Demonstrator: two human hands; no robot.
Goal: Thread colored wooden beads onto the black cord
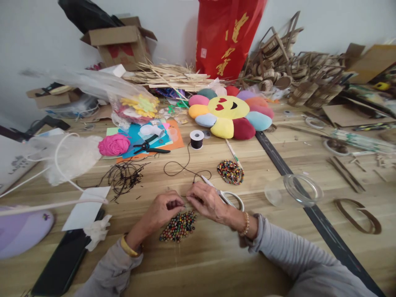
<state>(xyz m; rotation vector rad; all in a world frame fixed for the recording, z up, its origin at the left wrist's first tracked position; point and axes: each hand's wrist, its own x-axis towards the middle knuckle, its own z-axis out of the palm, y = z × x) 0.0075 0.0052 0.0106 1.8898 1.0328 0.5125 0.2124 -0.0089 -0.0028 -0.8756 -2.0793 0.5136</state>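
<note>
A loose pile of small coloured beads (178, 227) lies on the wooden table, just below my hands. My left hand (163, 209) is pinched at the pile's upper left, and my right hand (208, 201) is closed at its upper right. Their fingertips nearly meet; what they hold is too small to make out. Black cord (179, 168) runs from a white spool (196, 140) down to my right hand. White-handled scissors (233, 200) lie partly under my right hand. A coiled string of beads (230, 172) rests beyond them.
Cut black cords (123, 177), pliers (148, 146) and pink yarn (114, 144) lie at the left, a phone (62, 262) nearer. A flower cushion (230, 111) sits at the back. A clear plastic tub (293, 190) and brown strip (359, 216) are at the right.
</note>
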